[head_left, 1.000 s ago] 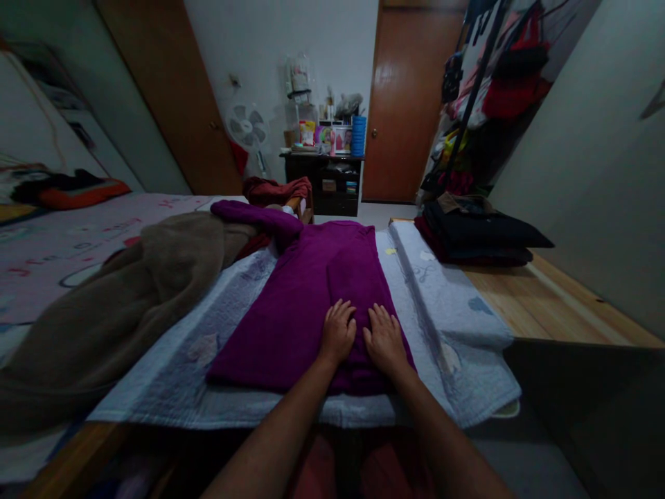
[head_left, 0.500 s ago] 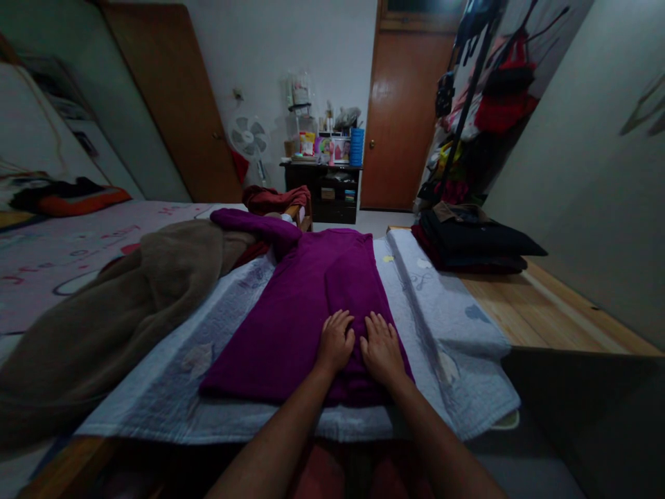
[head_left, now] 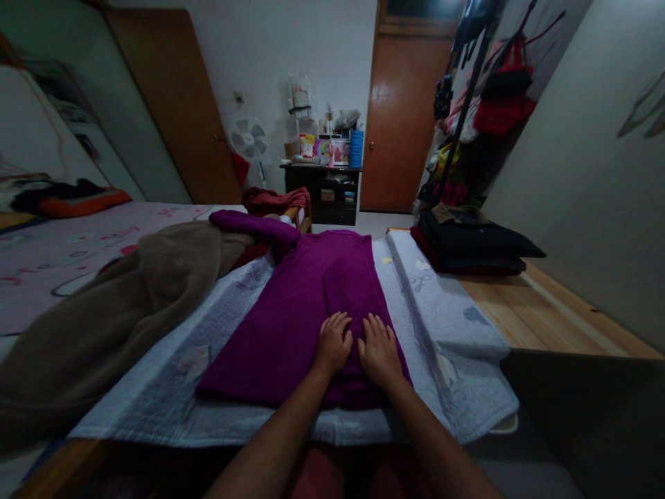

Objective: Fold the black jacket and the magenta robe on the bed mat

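Note:
A purple long-sleeved top (head_left: 275,326) lies spread on a pale quilted cover (head_left: 244,416). Its right side is folded inward, with that sleeve laid along the body, while the other sleeve (head_left: 249,225) stretches out to the far left. My left hand (head_left: 333,343) rests palm down on the folded part, fingers extended. Beside it, my right hand (head_left: 381,350) also lies flat on the top near its right edge. Neither hand grasps the fabric.
To the left a brown fleece blanket (head_left: 150,277) is bunched against a pink bed sheet (head_left: 67,242). A stack of dark folded clothes (head_left: 467,239) sits on a wooden ledge (head_left: 499,298) at right. Farther back stand a fan (head_left: 249,138) and a black cabinet (head_left: 312,184).
Hardly anything differs. Both hands stay flat on the purple top, and the whole view has shifted very slightly.

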`<action>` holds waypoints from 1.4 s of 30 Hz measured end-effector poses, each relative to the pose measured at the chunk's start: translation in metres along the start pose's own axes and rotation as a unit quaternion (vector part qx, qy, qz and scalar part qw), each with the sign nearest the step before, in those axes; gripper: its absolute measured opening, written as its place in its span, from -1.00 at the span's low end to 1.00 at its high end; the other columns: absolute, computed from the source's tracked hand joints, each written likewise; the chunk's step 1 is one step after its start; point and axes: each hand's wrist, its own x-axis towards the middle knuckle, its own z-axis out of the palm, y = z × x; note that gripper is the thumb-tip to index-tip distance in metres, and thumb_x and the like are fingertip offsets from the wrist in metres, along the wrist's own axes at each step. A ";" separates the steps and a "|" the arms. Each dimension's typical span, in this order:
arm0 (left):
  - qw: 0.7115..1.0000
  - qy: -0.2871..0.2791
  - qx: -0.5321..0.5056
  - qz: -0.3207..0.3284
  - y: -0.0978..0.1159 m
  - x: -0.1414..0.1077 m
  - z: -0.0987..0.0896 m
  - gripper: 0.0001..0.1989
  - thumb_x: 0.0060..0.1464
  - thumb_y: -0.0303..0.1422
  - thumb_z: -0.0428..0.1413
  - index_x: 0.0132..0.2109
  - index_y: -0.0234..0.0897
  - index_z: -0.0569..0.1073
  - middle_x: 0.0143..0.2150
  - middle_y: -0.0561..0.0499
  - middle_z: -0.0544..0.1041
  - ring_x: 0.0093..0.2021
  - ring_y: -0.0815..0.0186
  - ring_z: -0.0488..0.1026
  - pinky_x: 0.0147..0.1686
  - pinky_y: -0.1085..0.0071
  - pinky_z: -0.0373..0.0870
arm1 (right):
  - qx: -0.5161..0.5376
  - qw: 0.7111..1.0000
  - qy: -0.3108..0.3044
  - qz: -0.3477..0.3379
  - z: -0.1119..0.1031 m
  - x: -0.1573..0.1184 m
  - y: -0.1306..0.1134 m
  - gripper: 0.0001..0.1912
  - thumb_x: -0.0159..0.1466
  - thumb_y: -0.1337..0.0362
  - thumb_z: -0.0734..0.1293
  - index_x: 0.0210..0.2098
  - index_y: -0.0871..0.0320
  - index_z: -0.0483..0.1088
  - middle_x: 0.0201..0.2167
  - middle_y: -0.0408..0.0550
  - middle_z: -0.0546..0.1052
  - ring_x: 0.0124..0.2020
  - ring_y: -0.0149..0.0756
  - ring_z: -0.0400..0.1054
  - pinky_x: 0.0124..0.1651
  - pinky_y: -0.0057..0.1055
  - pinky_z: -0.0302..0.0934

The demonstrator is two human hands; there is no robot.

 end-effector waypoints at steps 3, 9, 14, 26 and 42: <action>1.000 0.002 -0.001 -0.001 0.000 0.000 0.000 -0.65 0.10 -0.47 0.00 0.03 -0.23 0.46 0.13 -0.08 0.46 0.22 0.17 0.29 0.25 0.05 0.15 | 0.005 1.000 -0.001 0.000 -0.001 0.000 0.000 -0.46 0.32 0.26 0.12 0.27 0.28 0.19 0.32 0.10 0.17 0.35 -0.11 -0.04 0.34 -0.09 -0.21; 1.000 0.000 -0.002 0.000 -0.003 0.000 0.001 -0.65 0.10 -0.46 0.00 0.03 -0.25 0.46 0.15 -0.09 0.46 0.22 0.18 0.29 0.25 0.07 0.14 | 0.011 1.000 0.014 0.001 0.000 -0.001 -0.001 -0.47 0.31 0.26 0.13 0.25 0.28 0.20 0.31 0.11 0.18 0.35 -0.11 -0.02 0.33 -0.10 -0.21; 1.000 0.000 -0.003 0.002 -0.004 0.000 0.001 -0.65 0.10 -0.46 0.01 0.03 -0.25 0.46 0.14 -0.09 0.46 0.21 0.19 0.29 0.25 0.07 0.15 | 0.010 1.000 0.028 -0.001 0.001 -0.001 -0.002 -0.47 0.31 0.26 0.14 0.24 0.28 0.22 0.30 0.13 0.20 0.34 -0.10 -0.02 0.34 -0.10 -0.21; 1.000 0.008 -0.013 0.005 -0.008 -0.001 0.003 -0.67 0.09 -0.45 0.02 0.01 -0.27 0.47 0.12 -0.09 0.48 0.19 0.18 0.33 0.23 0.08 0.20 | 0.031 0.999 0.028 0.010 -0.001 -0.002 -0.003 -0.45 0.30 0.27 0.13 0.26 0.29 0.20 0.30 0.11 0.20 0.35 -0.10 -0.03 0.33 -0.10 -0.24; 0.999 0.023 -0.016 -0.016 -0.002 0.000 0.002 -0.67 0.05 -0.50 0.05 -0.02 -0.25 0.49 0.10 -0.07 0.50 0.17 0.21 0.34 0.24 0.11 0.17 | -0.008 1.000 0.016 0.001 0.000 0.000 -0.003 -0.47 0.30 0.27 0.13 0.24 0.28 0.23 0.30 0.11 0.21 0.33 -0.09 0.01 0.32 -0.11 -0.20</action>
